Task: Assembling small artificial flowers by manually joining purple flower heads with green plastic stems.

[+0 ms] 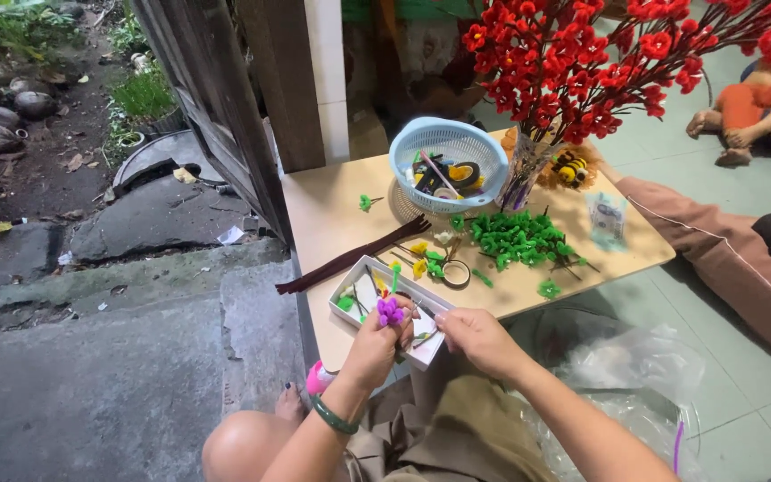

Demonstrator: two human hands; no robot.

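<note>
Over the low table (332, 214), left hand (377, 344) fingers pinch a purple flower (390, 311); right hand (475, 337) fingers curled.

Both forearms reach up from 6 o'clock. The left hand (377, 344), green bangle at its wrist, is closed in a pinch; the right hand (475, 337) curls beside it at 3 o'clock.
</note>
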